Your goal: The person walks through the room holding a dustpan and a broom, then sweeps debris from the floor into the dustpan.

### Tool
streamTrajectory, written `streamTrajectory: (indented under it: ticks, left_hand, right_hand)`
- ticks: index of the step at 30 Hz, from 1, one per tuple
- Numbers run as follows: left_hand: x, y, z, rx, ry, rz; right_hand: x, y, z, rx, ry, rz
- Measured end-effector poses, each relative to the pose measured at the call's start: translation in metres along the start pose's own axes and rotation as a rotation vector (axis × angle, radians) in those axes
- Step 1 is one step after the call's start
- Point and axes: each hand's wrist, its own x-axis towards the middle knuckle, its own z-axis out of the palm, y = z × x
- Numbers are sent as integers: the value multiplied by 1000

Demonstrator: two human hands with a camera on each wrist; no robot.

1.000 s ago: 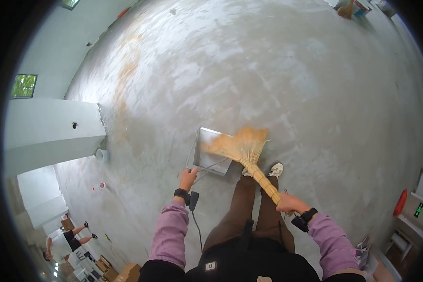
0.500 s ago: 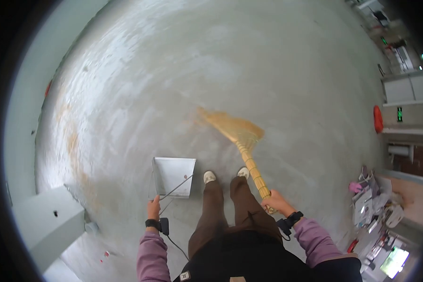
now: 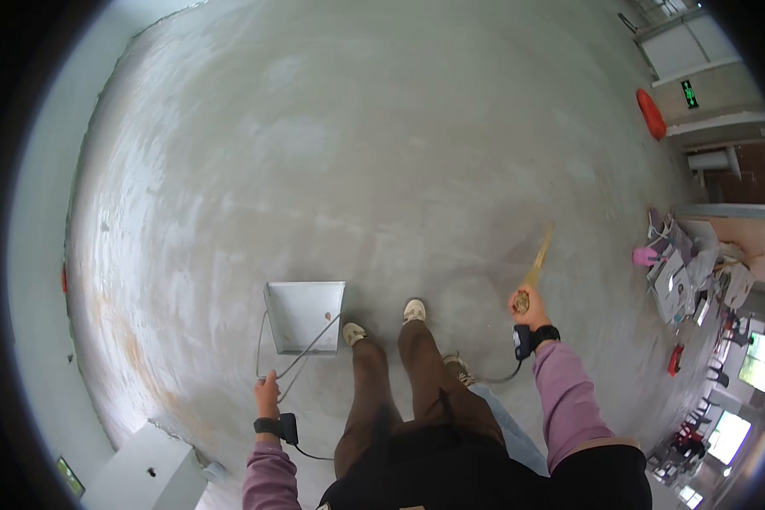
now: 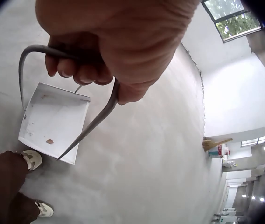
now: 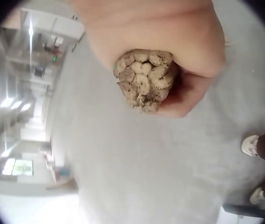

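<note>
My left hand (image 3: 266, 395) grips the bent metal handle (image 4: 102, 114) of a white-grey dustpan (image 3: 297, 310). The dustpan hangs low, left of my shoes, and a small brown scrap (image 4: 49, 141) lies inside it. Out to the right, my right hand (image 3: 531, 310) has its fingers wrapped round the straw broom (image 3: 543, 251) near the top of its handle. Seen from above, the broom is nearly end-on, pointing away. In the right wrist view the bundled handle end (image 5: 144, 79) sticks out of the fist, and the hand hides the bristles.
Smooth grey concrete floor (image 3: 382, 195) spreads around my shoes (image 3: 413, 311). Another person's jeans leg (image 3: 510, 429) shows close behind my right leg. Piled clutter (image 3: 684, 268) lies at the right, and a white pillar (image 3: 144, 467) stands at lower left. A second broom (image 4: 209, 144) leans far off.
The broom has swung from over the dustpan out to the right, now seen nearly end-on. The dustpan has shifted left and my feet have stepped. The view has turned right; both grips stay.
</note>
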Motion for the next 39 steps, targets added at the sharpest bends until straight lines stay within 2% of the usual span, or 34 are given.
streamTrajectory:
  ticks: [1, 3, 5, 7, 8, 10, 11, 13, 14, 16, 18, 19, 22, 24, 27, 30, 32, 34, 36, 39]
  left_hand:
    - [2, 2, -5, 30, -8, 38]
    - [-1, 36, 24, 82, -23, 81]
    - [-2, 65, 39, 109, -41, 107]
    - [1, 86, 61, 98, -20, 136]
    - [-14, 95, 77, 95, -6, 149]
    - [-19, 129, 100, 151, -36, 183]
    - [-27, 133, 102, 179, -50, 197]
    - [-39, 162, 123, 211, -62, 225]
    - [-43, 178, 134, 224, -67, 238]
    - [-62, 206, 158, 266, -84, 246]
    - [-67, 231, 182, 279, -109, 265]
    - [-76, 225, 179, 283, -118, 273]
    - [-101, 241, 212, 292, -113, 278]
    - [-91, 253, 225, 264, -115, 282]
    - [-82, 276, 239, 309, -119, 306]
    - [-63, 276, 240, 340, -150, 316]
    - [-60, 286, 251, 332, -174, 320]
    - [-49, 298, 264, 332, -190, 348]
    - [-35, 294, 268, 357, -185, 370]
    - [-26, 304, 277, 448, -136, 404]
  right_hand:
    - [-9, 1, 7, -425, 11, -236]
    - [-11, -27, 43, -1280, 45, -678]
    - [11, -2, 56, -1047, -114, -596]
    - [-2, 1, 127, -1100, -147, -628]
    - [-1, 11, 127, -1102, -232, -701]
    - [7, 25, 159, -1005, -345, -552]
    - [3, 30, 171, -639, -266, -169]
    - [6, -6, 195, 127, -103, 568]
    - [-6, -45, 203, 124, -173, 497]
    - [-17, -103, 174, 39, -268, 292]
    - [-10, -142, 136, 123, -287, 328]
    - [-24, -148, 118, 258, -258, 480]
    - [-56, -195, 68, 176, -110, 468]
    - [-63, -200, 54, 56, -4, 373]
    - [-51, -195, 22, 75, 148, 305]
    - [-39, -181, -19, 276, 294, 92]
    - [-24, -186, -42, 31, 256, -167]
    - [3, -207, -66, 196, 269, -165]
    - [26, -222, -91, 771, 329, 141]
    - [46, -202, -90, -786, 101, -487]
